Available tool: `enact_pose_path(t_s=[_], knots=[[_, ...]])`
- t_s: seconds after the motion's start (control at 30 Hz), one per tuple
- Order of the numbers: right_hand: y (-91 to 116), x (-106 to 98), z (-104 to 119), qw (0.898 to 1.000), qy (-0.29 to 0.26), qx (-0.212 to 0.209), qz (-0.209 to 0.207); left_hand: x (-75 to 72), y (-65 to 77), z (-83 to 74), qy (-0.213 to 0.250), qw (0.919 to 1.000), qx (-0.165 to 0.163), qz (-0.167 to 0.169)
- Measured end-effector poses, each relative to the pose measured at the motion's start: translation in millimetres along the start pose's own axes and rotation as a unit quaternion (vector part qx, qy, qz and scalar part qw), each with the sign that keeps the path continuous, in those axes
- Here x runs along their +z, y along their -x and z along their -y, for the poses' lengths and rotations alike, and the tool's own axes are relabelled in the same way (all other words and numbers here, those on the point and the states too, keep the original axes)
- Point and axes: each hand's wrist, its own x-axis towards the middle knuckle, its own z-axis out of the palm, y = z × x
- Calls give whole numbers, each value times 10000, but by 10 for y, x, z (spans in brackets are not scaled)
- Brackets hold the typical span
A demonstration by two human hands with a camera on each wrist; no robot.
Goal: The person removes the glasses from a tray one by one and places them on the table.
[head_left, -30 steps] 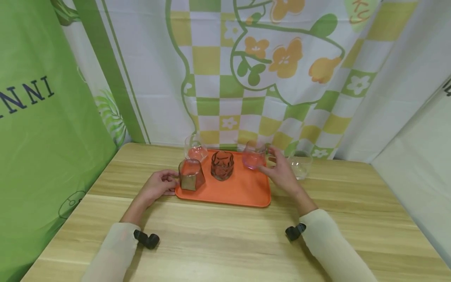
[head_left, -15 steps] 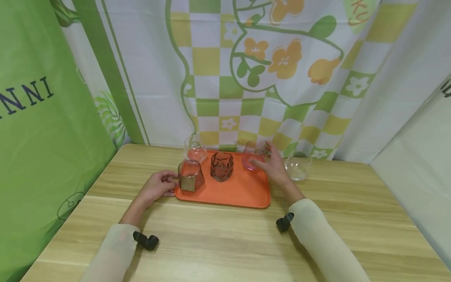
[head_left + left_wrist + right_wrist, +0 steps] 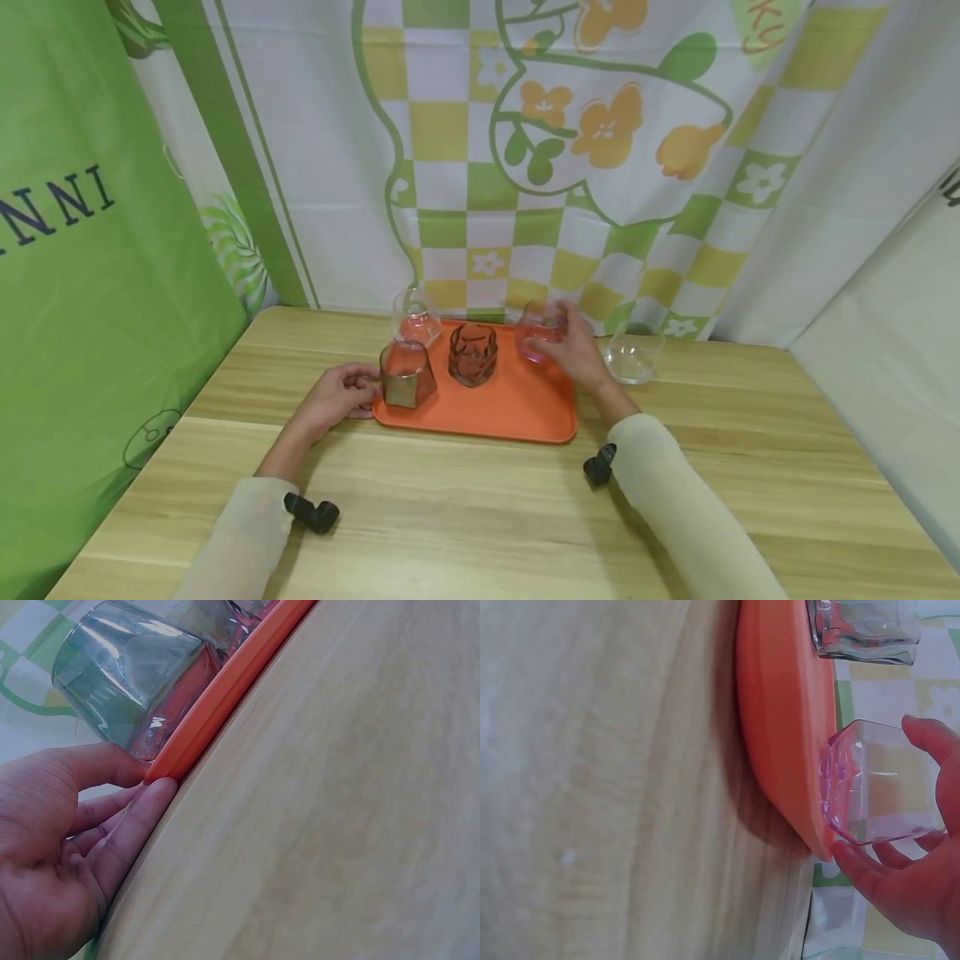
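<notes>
My left hand (image 3: 341, 392) pinches the left edge of an orange tray (image 3: 510, 412); in the left wrist view its thumb lies over the rim and a finger is beneath. My right hand (image 3: 581, 346) holds a clear pink-tinted glass (image 3: 889, 784) at the tray's back right, thumb on one side and fingers on the other. That glass stands upright, its base at the tray. Beside my left hand stands a grey glass (image 3: 405, 387) on the tray. A darker, faceted glass (image 3: 472, 358) occupies the tray's middle. Another clear glass (image 3: 412, 321) is at the back left corner.
To the right of the tray, a clear round glass (image 3: 633, 358) stands on the wooden table (image 3: 465, 517). A patterned curtain (image 3: 442, 183) hangs directly behind the table, and a green cloth (image 3: 112, 317) borders its left side.
My right hand has moved left and its fingers have come in around the pink-tinted glass. The left hand, the tray and the other glasses look unmoved.
</notes>
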Motion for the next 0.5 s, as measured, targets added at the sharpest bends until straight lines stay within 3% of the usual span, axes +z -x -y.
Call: enact_pose_path(t_s=[0.5], knots=[[-10, -5, -14, 9989, 265, 366, 110, -1, 16, -21, -9, 9999, 112, 76]])
